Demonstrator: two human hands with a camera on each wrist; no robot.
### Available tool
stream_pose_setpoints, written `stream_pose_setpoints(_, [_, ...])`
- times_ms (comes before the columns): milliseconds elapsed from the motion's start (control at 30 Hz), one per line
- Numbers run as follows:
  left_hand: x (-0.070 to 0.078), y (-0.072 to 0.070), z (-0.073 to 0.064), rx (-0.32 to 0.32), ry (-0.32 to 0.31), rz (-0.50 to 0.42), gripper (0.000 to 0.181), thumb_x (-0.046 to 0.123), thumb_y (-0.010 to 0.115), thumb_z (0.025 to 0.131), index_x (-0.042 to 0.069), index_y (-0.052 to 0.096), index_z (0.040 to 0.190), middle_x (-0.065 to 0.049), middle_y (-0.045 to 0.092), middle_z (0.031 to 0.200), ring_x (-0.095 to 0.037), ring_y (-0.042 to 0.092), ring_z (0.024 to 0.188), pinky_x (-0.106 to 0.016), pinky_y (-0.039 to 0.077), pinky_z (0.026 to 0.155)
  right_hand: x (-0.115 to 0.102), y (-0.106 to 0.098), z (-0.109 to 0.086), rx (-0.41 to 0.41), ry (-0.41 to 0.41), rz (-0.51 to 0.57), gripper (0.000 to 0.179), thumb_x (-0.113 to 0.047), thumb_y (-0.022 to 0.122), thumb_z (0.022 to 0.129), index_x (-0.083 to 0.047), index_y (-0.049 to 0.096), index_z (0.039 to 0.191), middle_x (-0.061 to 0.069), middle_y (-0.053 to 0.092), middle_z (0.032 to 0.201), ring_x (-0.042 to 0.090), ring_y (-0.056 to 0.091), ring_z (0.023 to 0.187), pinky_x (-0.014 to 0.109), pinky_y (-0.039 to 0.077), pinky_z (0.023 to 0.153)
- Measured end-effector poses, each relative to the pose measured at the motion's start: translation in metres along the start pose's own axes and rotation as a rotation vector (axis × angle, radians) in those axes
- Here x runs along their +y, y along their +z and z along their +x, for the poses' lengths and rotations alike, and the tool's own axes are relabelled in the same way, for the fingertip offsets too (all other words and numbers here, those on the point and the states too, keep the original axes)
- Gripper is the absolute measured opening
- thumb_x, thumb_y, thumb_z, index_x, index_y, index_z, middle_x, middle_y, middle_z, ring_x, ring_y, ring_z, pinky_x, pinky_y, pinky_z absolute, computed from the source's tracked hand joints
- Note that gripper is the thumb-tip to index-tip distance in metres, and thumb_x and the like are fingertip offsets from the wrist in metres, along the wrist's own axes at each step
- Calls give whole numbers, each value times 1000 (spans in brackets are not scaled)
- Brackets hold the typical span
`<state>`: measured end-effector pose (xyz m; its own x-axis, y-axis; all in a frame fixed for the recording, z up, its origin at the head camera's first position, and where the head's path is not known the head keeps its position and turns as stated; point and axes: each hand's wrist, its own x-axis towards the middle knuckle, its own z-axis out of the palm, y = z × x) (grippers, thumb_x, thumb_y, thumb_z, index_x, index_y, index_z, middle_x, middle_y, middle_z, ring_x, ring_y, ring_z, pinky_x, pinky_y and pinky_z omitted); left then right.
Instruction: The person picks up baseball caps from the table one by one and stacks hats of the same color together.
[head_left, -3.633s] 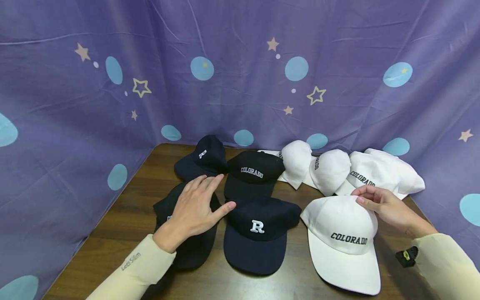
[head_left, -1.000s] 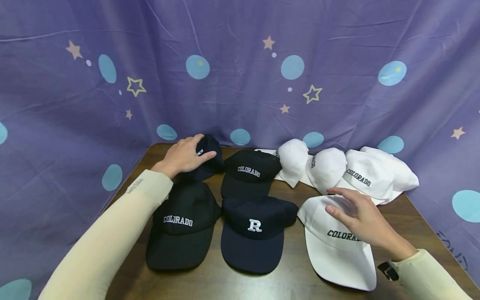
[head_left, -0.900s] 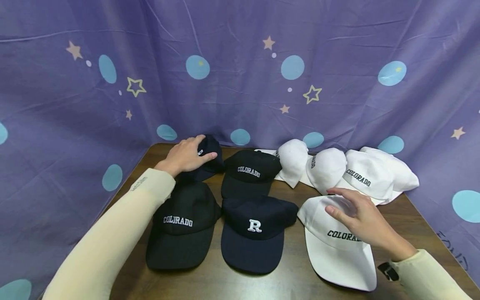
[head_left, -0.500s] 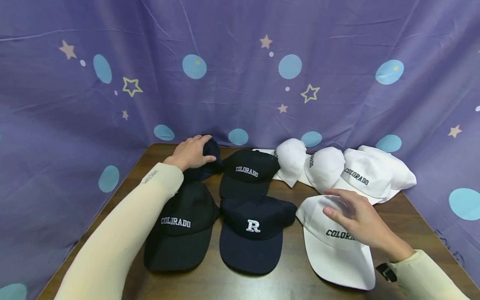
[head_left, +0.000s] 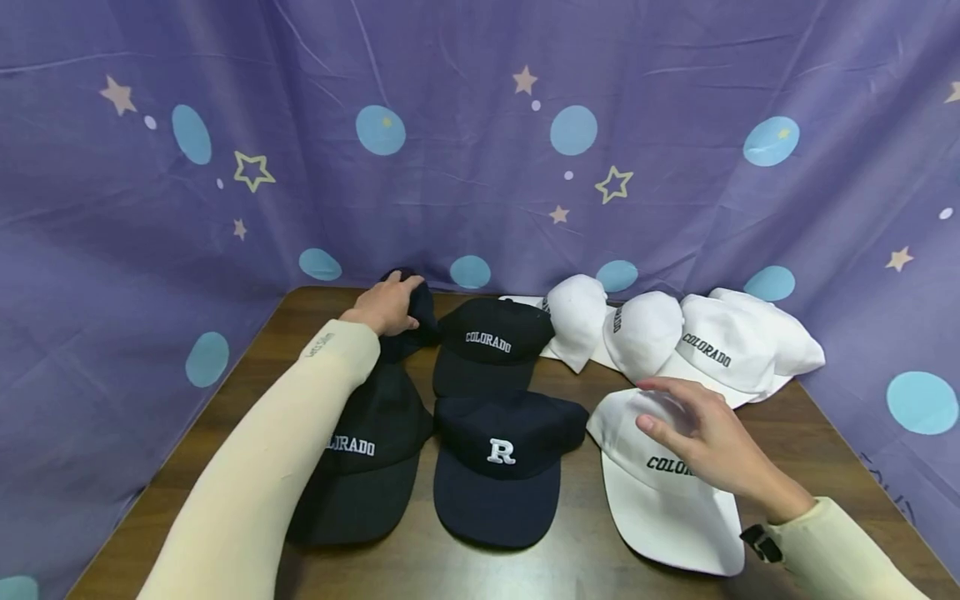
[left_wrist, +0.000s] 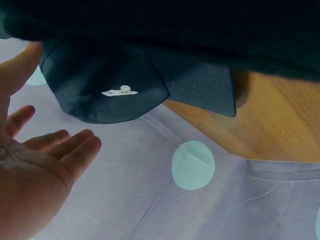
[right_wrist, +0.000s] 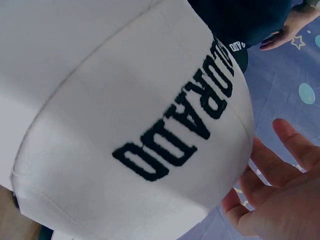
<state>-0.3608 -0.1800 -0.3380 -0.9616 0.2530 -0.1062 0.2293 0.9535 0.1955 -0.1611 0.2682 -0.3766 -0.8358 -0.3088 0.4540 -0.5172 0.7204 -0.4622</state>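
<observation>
At the table's back left my left hand (head_left: 386, 306) is over the crown of a navy cap (head_left: 422, 321). In the left wrist view its fingers are loosely bent beside that navy cap (left_wrist: 110, 80), and the thumb is close to the crown; contact cannot be told. My right hand (head_left: 705, 437) hovers with relaxed fingers over a white COLORADO cap (head_left: 675, 517) at front right, hiding part of the lettering. The right wrist view has this white cap (right_wrist: 100, 115) filling most of it, the fingers (right_wrist: 275, 167) beside the crown.
In the front row are a black COLORADO cap (head_left: 360, 500), partly behind my left sleeve, and a navy R cap (head_left: 498, 508). Behind them sit another black cap (head_left: 491, 333) and several white caps (head_left: 731, 342). A purple curtain (head_left: 465, 200) backs the wooden table (head_left: 225, 417).
My left hand has gone from the front black cap to the back-left navy cap, lately edging right over it. My right hand has let go of the white cap's crown.
</observation>
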Motion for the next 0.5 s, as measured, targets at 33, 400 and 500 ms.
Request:
stream_pose_setpoints(33, [0,1,1,-18,-9,-15,84,21,73,97,14,23,164,-29,18,164,-50,34,144,-61,43,106,0,1,0,1,-2,2,42,-21,80,91,-12,68,130,1,69,128,24,59,122,10,30,101])
stream_pose_setpoints(400, [-7,6,18,-94,-42,-20,98,16,73,97,15,4,166,-33,-5,166,-56,39,138,-57,51,94,-1,2,0,22,-24,-3,42,-19,81,89,-13,68,129,1,69,128,24,59,122,25,33,103])
stream_pose_setpoints(500, [-9,7,23,-65,-17,82,94,7,71,95,15,11,166,-25,-7,169,-55,22,147,-63,44,102,-1,1,0,18,-15,-7,43,-20,81,89,-14,68,130,1,68,129,25,58,123,35,33,102])
